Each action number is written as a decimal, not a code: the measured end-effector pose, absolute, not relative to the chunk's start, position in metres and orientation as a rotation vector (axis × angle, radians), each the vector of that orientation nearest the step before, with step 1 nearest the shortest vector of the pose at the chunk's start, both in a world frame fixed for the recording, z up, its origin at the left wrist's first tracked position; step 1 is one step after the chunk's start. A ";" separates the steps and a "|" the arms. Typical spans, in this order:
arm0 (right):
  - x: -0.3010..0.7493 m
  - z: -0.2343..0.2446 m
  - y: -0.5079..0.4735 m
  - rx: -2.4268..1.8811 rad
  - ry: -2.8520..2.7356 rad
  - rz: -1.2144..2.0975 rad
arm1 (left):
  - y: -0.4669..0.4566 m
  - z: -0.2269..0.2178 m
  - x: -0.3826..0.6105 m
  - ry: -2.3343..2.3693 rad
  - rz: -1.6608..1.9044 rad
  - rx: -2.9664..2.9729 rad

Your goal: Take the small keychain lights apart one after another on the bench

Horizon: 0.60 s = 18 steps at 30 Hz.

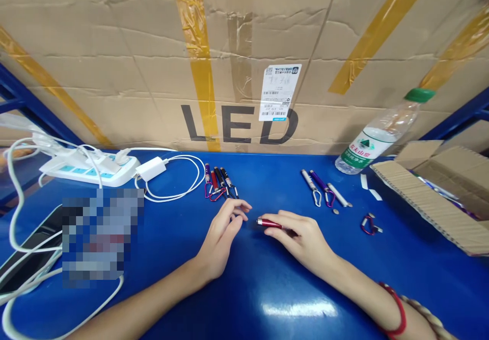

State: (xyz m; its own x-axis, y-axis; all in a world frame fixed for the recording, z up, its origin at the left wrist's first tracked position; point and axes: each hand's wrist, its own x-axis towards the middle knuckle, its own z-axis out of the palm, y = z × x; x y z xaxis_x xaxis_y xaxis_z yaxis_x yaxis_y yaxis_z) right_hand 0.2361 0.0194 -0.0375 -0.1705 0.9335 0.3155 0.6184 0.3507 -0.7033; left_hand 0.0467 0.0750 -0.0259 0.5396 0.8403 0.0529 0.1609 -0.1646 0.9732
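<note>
My right hand point(307, 238) grips a short red metal tube point(269, 223), which looks like a mini laser pointer, with its silver end toward the left. Across a small gap, my left hand point(221, 238) has its fingers loosely bent and thumb apart, with nothing visible in it. Behind my left hand lie several pen-sized laser pointers point(215, 178) with carabiner clips, in purple, red and black. Beyond my right hand are a silver pointer point(307, 181), a purple pointer point(319, 182) and a plain silver tube point(337, 195). A small round button-like piece point(335, 211) sits beside them.
A red carabiner point(368, 225) lies right of my right hand. Farther right stand an opened cardboard box point(431, 207) and a tilted-looking water bottle point(382, 136). On the left are a power strip point(114, 172), white cables and a phone point(34, 243). A large carton point(153, 75) forms the back.
</note>
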 end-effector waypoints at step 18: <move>0.230 -0.033 0.017 -1.359 -1.943 0.536 | 0.074 -0.028 0.045 0.862 0.769 1.614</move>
State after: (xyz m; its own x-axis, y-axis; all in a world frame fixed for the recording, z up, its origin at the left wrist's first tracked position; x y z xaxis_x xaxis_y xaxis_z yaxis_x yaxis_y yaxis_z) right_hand 0.2304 0.0166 -0.0329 -0.2087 0.9294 0.3044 0.6417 0.3651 -0.6745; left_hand 0.0453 0.0739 -0.0282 0.5251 0.8499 0.0445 0.1406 -0.1382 0.9804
